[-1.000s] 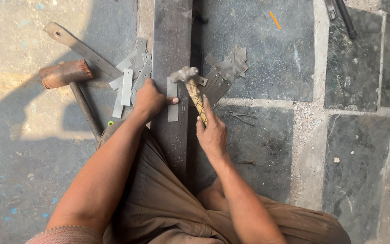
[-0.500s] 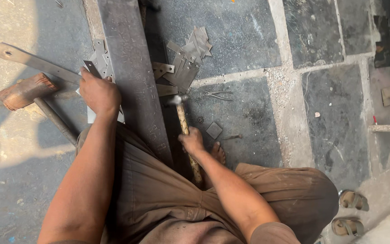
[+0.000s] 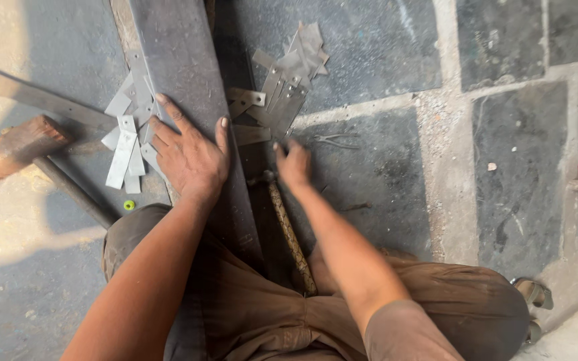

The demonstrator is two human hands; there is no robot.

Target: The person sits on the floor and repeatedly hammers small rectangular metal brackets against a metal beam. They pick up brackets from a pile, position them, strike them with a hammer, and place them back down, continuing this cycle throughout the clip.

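Since half a second ago, the right hand (image 3: 294, 164) has let go of the small hammer (image 3: 287, 230) and is reaching, fingers loosely spread, toward the metal strips (image 3: 279, 107) lying just ahead on the floor (image 3: 369, 167). Its handle is running back toward the lap. Left hand (image 3: 192, 157) is pressing flat, fingers spread, on the steel beam's (image 3: 175, 60) left edge beside more cut strips (image 3: 125, 150).

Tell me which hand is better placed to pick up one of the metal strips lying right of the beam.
Right, probably. The right hand hovers open at the edge of the pile of strips right of the beam. The left hand lies flat on the beam, across from that pile.
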